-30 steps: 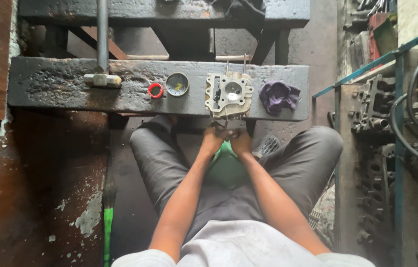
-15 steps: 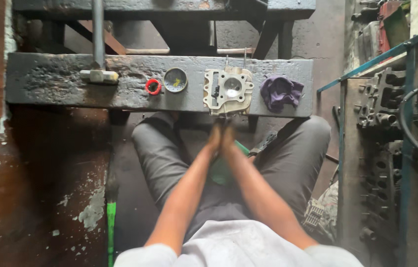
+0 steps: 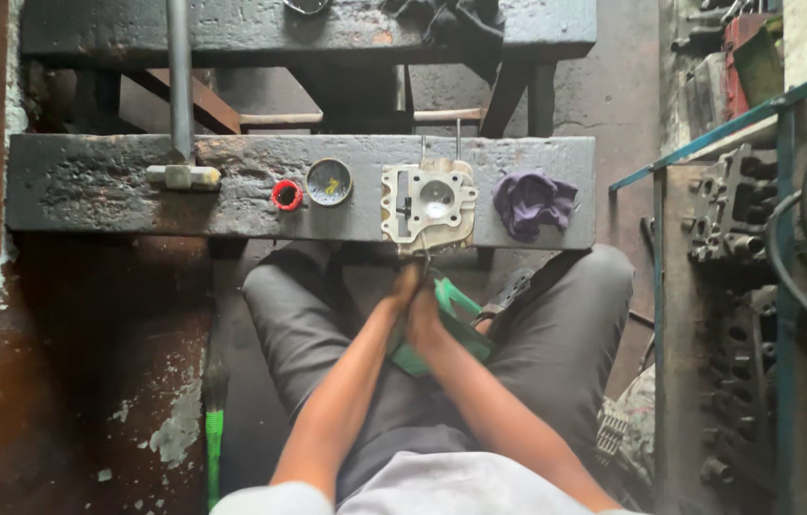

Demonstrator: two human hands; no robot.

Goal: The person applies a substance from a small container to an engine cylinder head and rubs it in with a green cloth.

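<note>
A grimy dark tabletop (image 3: pixel 89 181) stretches across a cluttered workshop, carrying a hammer (image 3: pixel 180 143), a red ring (image 3: pixel 286 195), a round dial (image 3: pixel 329 181), a pale metal engine part (image 3: pixel 428 203) and a purple rag (image 3: pixel 532 202). Both forearms reach forward over the lap, the left hand (image 3: pixel 404 291) and right hand (image 3: pixel 424 319) pressed together just below the engine part at the tabletop's near edge. Whether either grip is clenched I cannot tell; a green object (image 3: pixel 456 319) lies on the lap beneath them.
</note>
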